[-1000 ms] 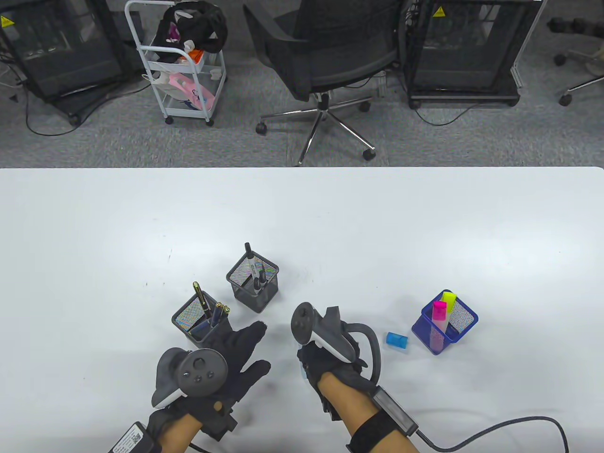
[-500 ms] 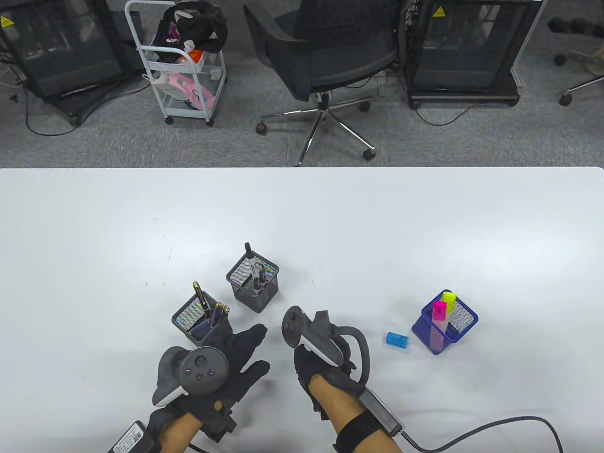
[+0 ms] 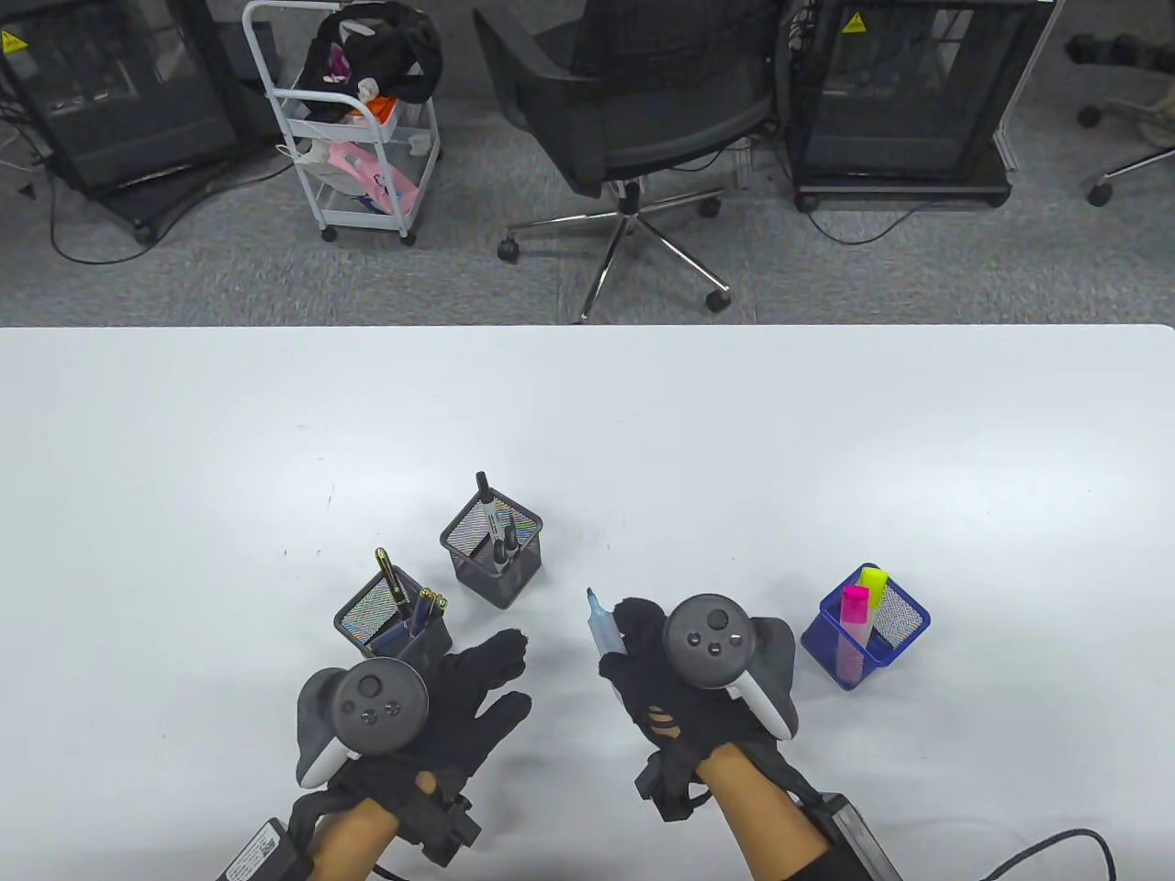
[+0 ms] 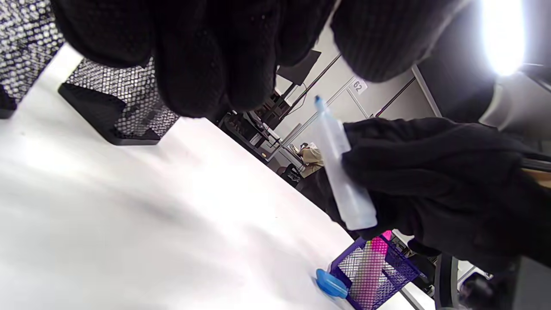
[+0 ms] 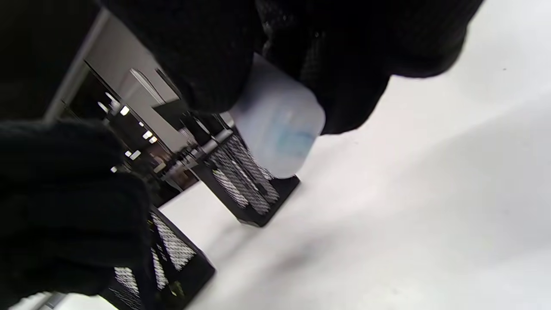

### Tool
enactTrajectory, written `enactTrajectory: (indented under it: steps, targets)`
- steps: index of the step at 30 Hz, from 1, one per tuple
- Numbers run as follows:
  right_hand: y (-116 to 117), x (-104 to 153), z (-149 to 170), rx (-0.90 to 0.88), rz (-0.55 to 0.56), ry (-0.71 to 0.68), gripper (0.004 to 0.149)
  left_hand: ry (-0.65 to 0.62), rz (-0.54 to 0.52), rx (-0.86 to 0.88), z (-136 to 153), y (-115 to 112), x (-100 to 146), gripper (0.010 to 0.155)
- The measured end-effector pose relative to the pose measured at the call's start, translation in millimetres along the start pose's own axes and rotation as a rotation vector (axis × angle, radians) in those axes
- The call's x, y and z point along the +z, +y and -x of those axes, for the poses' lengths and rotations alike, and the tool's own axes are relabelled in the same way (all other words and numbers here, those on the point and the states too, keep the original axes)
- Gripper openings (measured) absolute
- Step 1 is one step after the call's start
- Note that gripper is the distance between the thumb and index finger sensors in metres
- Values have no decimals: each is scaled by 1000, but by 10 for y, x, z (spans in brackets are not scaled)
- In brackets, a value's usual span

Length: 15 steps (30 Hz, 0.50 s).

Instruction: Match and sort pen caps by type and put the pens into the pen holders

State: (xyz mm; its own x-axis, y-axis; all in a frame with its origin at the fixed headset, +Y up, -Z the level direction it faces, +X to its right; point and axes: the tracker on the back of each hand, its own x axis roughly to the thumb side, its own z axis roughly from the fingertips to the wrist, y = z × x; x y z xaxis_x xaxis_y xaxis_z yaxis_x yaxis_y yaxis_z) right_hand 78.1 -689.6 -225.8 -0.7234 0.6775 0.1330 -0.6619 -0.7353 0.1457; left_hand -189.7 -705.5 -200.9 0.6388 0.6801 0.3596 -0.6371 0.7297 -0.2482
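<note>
The right hand (image 3: pixel 684 674) has its fingers curled around a pale blue pen (image 3: pixel 606 626) with no cap on, tip pointing up and away. The left hand (image 3: pixel 441 702) lies near it with fingers straight and loose, holding nothing.

Two black mesh cups stand just past the left hand: a near one (image 3: pixel 390 622) with dark pens and a far one (image 3: pixel 491 548) with black markers. A blue mesh cup (image 3: pixel 865 626) with a pink and a yellow marker stands right of the right hand.

The white table (image 3: pixel 826 440) has lots of open room behind the cups, up to its far edge.

The left wrist view shows a blue cap (image 4: pixel 330 283) lying beside the blue cup. In the table view the right hand hides it.
</note>
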Motion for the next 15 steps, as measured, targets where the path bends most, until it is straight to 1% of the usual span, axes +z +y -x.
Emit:
enactTrajectory:
  steps: [2,4,9,12,15]
  targets:
    - [-29,61,-13,-31,23,-38,62,-2,3,13,-10,-15,6,66]
    - [-19,109,-35,-70,21,-108,61,3,12,43,-17,-39,12,66]
    - [32,198,-112,-78,29,-227,61,14,34,107,-27,-86,14,66]
    - [44,238,-144,-83,45,-259,61,27,48,142,-13,-120,14,66]
    - [67,265,-147,-94,31,-280,61,33,65,183,3,-160,3,65]
